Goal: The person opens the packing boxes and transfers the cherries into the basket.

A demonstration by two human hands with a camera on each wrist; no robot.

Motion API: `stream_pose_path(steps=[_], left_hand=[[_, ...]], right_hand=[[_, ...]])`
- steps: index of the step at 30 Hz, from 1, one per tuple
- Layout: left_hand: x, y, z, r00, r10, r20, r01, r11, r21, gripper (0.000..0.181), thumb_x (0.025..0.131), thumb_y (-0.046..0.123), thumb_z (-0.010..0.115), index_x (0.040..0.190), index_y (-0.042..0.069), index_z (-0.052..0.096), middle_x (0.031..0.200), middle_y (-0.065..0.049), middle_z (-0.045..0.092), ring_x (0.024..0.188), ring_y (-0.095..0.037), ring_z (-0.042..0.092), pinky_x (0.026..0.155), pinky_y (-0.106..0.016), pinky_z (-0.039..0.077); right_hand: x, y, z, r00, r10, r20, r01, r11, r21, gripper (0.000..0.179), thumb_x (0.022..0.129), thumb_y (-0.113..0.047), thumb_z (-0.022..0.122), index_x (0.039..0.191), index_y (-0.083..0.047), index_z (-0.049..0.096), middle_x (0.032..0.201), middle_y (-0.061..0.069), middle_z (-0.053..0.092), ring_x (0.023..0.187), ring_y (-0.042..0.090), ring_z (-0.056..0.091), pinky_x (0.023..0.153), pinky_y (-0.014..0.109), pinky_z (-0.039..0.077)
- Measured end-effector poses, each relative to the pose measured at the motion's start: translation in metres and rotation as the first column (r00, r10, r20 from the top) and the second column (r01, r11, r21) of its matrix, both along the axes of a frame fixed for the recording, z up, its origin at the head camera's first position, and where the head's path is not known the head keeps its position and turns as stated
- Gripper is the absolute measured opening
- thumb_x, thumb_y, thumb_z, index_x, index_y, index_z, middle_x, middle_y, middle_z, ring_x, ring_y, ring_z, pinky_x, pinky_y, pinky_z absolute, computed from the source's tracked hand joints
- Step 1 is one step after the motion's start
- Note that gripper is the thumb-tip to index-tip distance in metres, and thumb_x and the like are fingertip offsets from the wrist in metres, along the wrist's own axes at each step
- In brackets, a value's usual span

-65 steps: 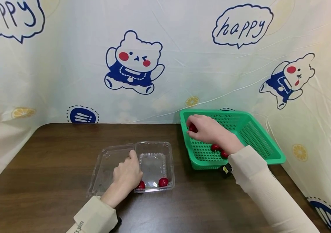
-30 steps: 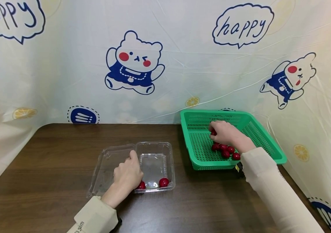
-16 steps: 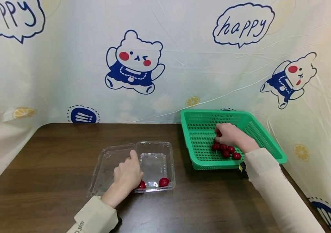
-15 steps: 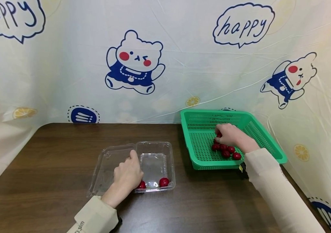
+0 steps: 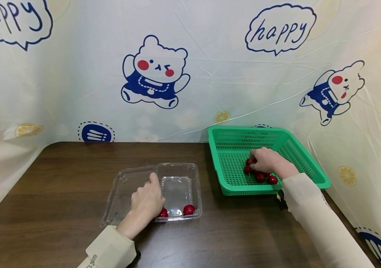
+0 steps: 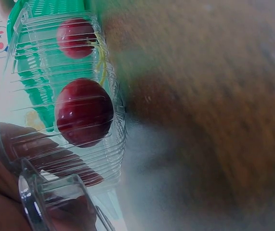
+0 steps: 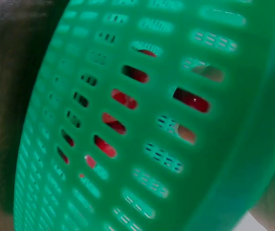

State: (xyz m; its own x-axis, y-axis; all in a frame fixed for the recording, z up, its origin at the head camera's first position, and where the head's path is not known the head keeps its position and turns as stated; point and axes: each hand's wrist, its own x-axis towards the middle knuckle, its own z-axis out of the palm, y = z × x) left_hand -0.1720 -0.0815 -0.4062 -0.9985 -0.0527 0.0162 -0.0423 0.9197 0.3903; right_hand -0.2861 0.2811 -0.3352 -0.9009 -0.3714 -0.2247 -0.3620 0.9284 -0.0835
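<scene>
In the head view, my left hand (image 5: pixel 147 199) grips the hinge side of a clear plastic clamshell box (image 5: pixel 195 186), whose lid (image 5: pixel 123 186) lies folded out to the left. Two red cherries sit at the box's near end, one cherry (image 5: pixel 188 210) at the right and the other (image 5: pixel 163 213) partly behind my hand. The left wrist view shows a cherry (image 6: pixel 84 113) through the ribbed wall. My right hand (image 5: pixel 269 162) reaches into a green basket (image 5: pixel 215 163) and pinches a dark red cherry (image 7: pixel 195 100) between thumb and finger, seen through the basket's slots.
Several more cherries (image 5: pixel 260 176) lie together on the basket floor under my right hand. The brown wooden table (image 5: pixel 210 238) carries both containers. A printed curtain (image 5: pixel 204 74) hangs behind the table and along its right side.
My right hand has moved right and nearer inside the basket, from its left side to the cluster of cherries. The left hand and the box have stayed in place.
</scene>
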Motion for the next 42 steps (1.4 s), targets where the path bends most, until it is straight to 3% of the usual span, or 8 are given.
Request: stream_pose_path(steps=[12, 29, 42], left_hand=[[0.0, 0.0, 0.0, 1.0, -0.003, -0.001, 0.003, 1.0, 0.004, 0.03, 0.081, 0.01, 0.057, 0.104, 0.0, 0.04, 0.08, -0.016, 0.061, 0.066, -0.041, 0.063, 0.056, -0.05, 0.047], [-0.002, -0.001, -0.001, 1.0, 0.0, 0.018, 0.0, 1.0, 0.001, 0.032, 0.082, 0.011, 0.058, 0.106, 0.001, 0.039, 0.082, -0.015, 0.061, 0.065, -0.039, 0.062, 0.055, -0.048, 0.046], [-0.002, -0.001, -0.001, 1.0, 0.001, 0.023, -0.001, 1.0, 0.0, 0.031, 0.082, 0.011, 0.058, 0.105, 0.001, 0.04, 0.081, -0.015, 0.061, 0.063, -0.038, 0.061, 0.055, -0.048, 0.046]], right_hand=[[0.005, 0.0, -0.005, 1.0, 0.012, 0.001, -0.012, 1.0, -0.004, 0.025, 0.092, -0.018, 0.065, 0.111, -0.002, 0.065, 0.1, 0.012, 0.07, 0.077, 0.018, 0.06, 0.079, 0.044, 0.054], [0.005, -0.003, -0.009, 0.999, 0.006, 0.043, -0.007, 1.0, 0.019, 0.028, 0.093, -0.015, 0.063, 0.118, -0.003, 0.064, 0.11, 0.016, 0.068, 0.08, 0.019, 0.06, 0.076, 0.043, 0.054], [0.004, -0.001, -0.011, 0.999, 0.009, 0.033, -0.011, 0.999, 0.032, 0.024, 0.092, -0.017, 0.065, 0.113, -0.004, 0.064, 0.103, 0.013, 0.068, 0.075, 0.018, 0.056, 0.07, 0.039, 0.052]])
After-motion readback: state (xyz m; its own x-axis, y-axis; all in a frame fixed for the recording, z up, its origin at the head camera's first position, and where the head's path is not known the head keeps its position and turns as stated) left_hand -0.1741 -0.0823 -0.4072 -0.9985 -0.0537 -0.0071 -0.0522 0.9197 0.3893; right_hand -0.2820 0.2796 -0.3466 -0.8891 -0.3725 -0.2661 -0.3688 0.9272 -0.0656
